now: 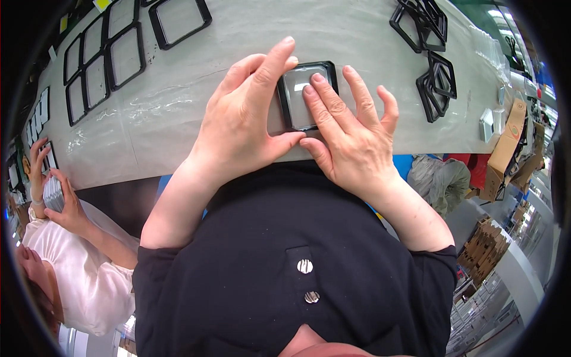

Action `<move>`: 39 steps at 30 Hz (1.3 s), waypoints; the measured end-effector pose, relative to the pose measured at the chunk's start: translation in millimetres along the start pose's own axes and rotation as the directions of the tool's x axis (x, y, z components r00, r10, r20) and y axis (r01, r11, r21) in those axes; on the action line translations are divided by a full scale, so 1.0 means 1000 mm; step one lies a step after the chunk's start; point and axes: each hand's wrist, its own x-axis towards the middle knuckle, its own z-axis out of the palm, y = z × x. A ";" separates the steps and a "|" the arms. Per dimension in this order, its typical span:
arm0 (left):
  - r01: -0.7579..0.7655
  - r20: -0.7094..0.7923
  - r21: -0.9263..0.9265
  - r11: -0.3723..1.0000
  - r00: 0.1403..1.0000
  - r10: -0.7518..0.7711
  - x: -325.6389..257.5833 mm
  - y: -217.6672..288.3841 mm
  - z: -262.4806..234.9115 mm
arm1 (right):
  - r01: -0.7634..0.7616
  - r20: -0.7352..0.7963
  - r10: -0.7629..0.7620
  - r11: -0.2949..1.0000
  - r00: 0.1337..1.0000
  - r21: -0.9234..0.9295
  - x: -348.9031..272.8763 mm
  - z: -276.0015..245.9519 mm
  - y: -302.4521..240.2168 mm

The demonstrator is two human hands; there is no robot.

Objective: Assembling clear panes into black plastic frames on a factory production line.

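A square black frame (289, 113) with a clear pane (300, 77) lies flat on the grey table sheet in front of me. My left hand (244, 122) rests on its left side, index finger stretched along the top left corner and thumb at the lower edge. My right hand (351, 140) presses down on the pane with index and middle fingers, its thumb meeting the left thumb at the frame's near edge. Neither hand lifts the frame off the table.
Several filled black frames (125, 56) lie in rows at the far left, one more (178, 21) beside them. A pile of empty black frames (431, 53) sits at the right. A person in white (77, 262) works at my left. Cardboard boxes (505, 149) stand right.
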 end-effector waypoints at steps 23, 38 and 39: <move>0.236 -0.128 0.616 0.752 0.971 -0.200 -0.015 -0.044 -0.045 | -0.176 0.077 0.182 0.982 0.980 -0.074 0.160 0.036 0.031; 0.241 -0.144 0.596 0.766 0.971 -0.193 -0.026 -0.061 -0.070 | -0.165 -0.039 0.171 0.979 0.985 0.120 0.218 0.062 -0.022; 0.250 -0.155 0.603 0.758 0.968 -0.197 -0.030 -0.062 -0.071 | -0.136 -0.113 0.156 0.976 0.981 0.170 0.211 0.061 -0.024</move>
